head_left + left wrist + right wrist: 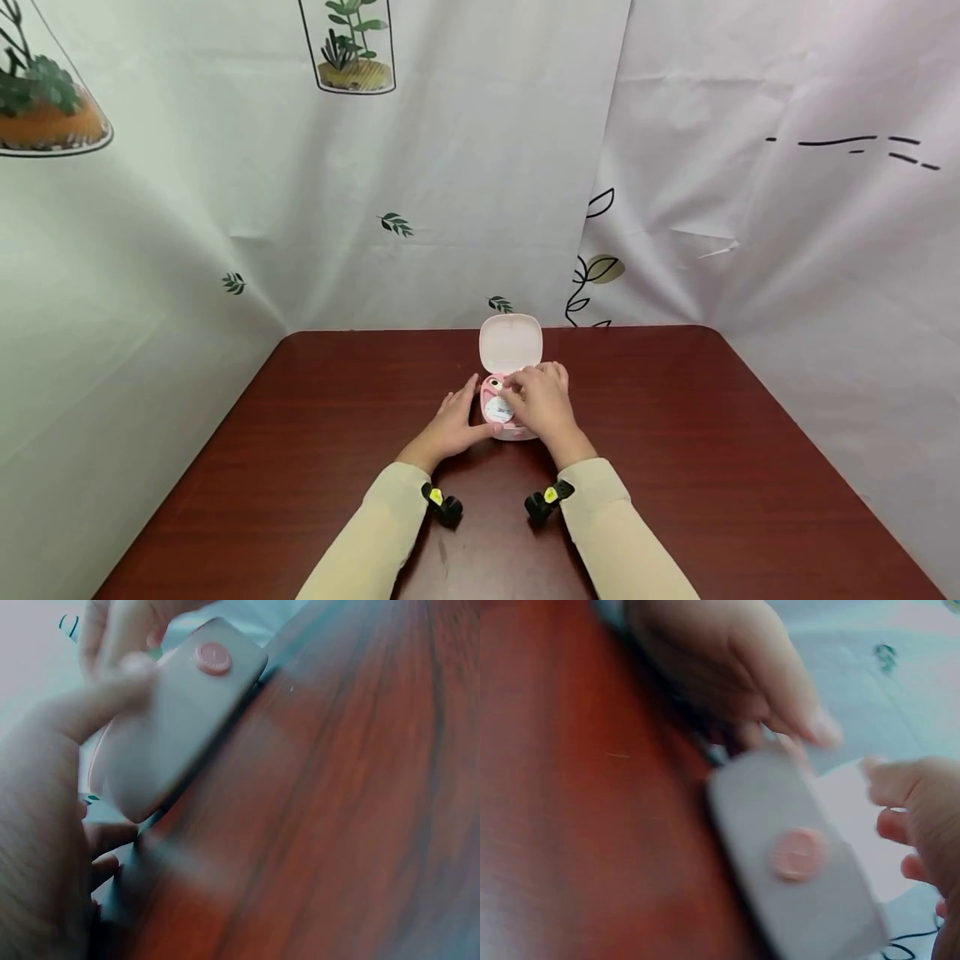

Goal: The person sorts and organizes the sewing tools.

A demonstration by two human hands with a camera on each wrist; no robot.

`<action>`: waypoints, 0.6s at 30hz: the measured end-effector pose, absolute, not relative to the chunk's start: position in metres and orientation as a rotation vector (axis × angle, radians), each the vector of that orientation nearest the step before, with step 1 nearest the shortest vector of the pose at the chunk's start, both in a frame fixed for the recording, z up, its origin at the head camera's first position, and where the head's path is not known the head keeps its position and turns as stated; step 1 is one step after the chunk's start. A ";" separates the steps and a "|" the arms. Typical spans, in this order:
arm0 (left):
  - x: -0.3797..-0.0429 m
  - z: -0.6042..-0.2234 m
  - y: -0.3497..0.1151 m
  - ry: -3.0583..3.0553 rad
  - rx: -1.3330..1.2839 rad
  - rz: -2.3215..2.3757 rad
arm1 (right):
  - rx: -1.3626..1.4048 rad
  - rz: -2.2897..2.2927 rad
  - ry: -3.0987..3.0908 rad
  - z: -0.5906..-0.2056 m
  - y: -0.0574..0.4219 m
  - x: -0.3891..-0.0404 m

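A small case (519, 433) with a white outer shell and pink inside stands on the table, its white lid (511, 343) raised. A round pink button (214, 658) marks its front. Inside lie a round white piece (498, 409) with print on it and a small white piece with a dark spot (495, 383). My left hand (452, 429) holds the case at its left front corner, thumb along the front edge and fingers at the left side. Over the right half of the inside, my right hand (542, 402) has its thumb and forefinger close together; I cannot tell whether they pinch anything.
The dark red wooden table (337, 383) carries the case near its back edge. Behind it hangs a white cloth (480, 167) printed with plants. Black wrist cameras (448, 510) are strapped at both cream sleeves (382, 525).
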State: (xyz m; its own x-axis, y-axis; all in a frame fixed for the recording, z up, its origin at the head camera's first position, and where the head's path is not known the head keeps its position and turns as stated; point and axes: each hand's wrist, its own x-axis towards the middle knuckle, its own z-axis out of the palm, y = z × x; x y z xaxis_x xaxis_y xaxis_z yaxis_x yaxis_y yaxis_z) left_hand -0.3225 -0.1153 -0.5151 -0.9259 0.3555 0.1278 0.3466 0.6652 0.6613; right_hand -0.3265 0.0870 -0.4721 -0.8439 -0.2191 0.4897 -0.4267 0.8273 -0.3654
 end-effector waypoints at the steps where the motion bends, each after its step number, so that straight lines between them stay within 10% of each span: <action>1: -0.324 -0.513 -0.116 2.823 0.568 1.197 | 0.454 0.715 -2.549 -0.469 0.091 -0.331; 18: -0.375 -0.424 -0.079 2.202 -0.094 1.796 | 0.190 2.244 -2.658 -0.414 0.128 -0.401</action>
State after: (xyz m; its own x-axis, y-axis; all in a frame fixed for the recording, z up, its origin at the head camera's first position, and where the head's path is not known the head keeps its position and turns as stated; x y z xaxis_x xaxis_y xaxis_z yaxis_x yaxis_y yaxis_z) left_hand -0.3751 -0.0791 -0.4237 -0.9537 0.1352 -0.2686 -0.2359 0.2175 0.9471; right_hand -0.4010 0.1279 -0.4144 -0.9363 -0.2968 -0.1879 0.1355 0.1886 -0.9727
